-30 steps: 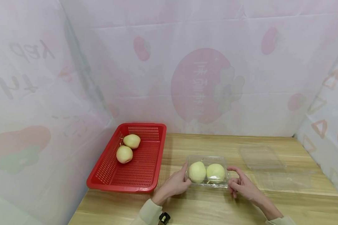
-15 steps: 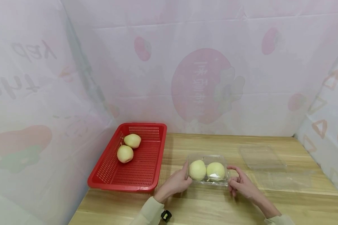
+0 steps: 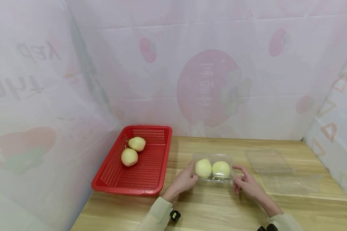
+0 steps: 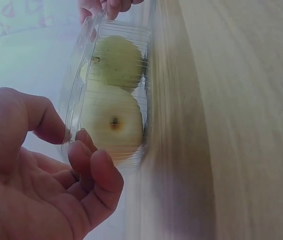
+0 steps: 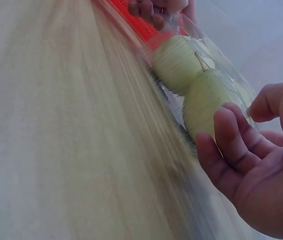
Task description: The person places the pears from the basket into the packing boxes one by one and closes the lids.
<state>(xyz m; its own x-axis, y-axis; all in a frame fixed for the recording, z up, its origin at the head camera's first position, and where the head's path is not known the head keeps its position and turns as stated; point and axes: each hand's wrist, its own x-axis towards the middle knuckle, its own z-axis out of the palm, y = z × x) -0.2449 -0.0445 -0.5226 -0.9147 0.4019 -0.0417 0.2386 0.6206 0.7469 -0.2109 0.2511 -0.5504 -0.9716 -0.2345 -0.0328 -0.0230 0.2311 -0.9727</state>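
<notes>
A clear plastic clamshell box holds two pale yellow-green pears, the left pear and the right pear. My left hand grips the box's left end, thumb and fingertips at its rim in the left wrist view. At the opposite end my right hand pinches the rim, its index finger extended along the corner in the head view. The lid lies over the pears. Through the ribbed wall in the left wrist view, the brown blossom end of a pear shows. Whether the box touches the table cannot be told.
A red perforated basket stands on the left with two more pears, a rear pear and a front pear. On the right of the wooden table lies an opened clear clamshell. Printed cloth surrounds the table.
Both hands have moved the box with its pears slightly away from the person, toward the back of the table. Their hold looks the same. The head view has shifted a little.
</notes>
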